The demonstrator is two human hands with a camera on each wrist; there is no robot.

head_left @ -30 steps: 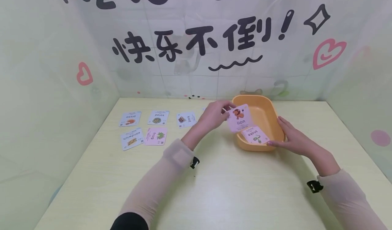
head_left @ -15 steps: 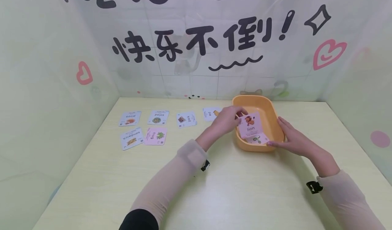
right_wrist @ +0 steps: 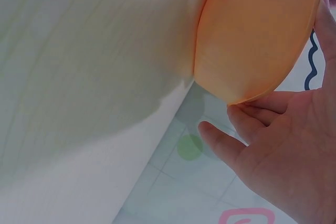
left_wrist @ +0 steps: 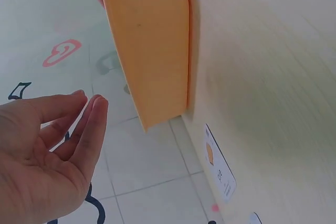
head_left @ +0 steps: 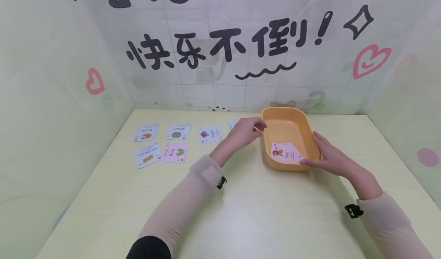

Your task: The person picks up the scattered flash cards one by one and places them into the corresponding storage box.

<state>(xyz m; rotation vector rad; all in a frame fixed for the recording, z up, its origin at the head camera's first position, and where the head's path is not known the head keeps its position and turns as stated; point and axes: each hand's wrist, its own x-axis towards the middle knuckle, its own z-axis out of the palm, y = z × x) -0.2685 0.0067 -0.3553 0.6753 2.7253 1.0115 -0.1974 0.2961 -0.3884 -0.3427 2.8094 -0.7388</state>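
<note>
An orange plastic bin [head_left: 287, 117] stands at the back right of the table. Inside, near its front end, lies a pink lion card [head_left: 286, 153], covering the snake card. My left hand [head_left: 246, 131] hovers just left of the bin, holding nothing; its fingers are loosely bent, with thumb and fingertips apart in the left wrist view. My right hand [head_left: 332, 157] holds the bin's front right corner, thumb over the rim and fingers along the outer side. Left of the bin, a pie card [left_wrist: 219, 166] lies on the table, partly hidden behind my left hand in the head view.
Several cards lie at the back left: pizza [head_left: 146, 133], salad [head_left: 177, 131], pork [head_left: 209, 134], sandwich [head_left: 148, 155] and a pink frog card [head_left: 175, 153]. A printed white curtain [head_left: 213, 94] rises behind the table and at both sides.
My left hand carried the lion card right over the bin, let it go, and drew back left. The card now lies flat on the snake card. My right hand stayed on the bin.
</note>
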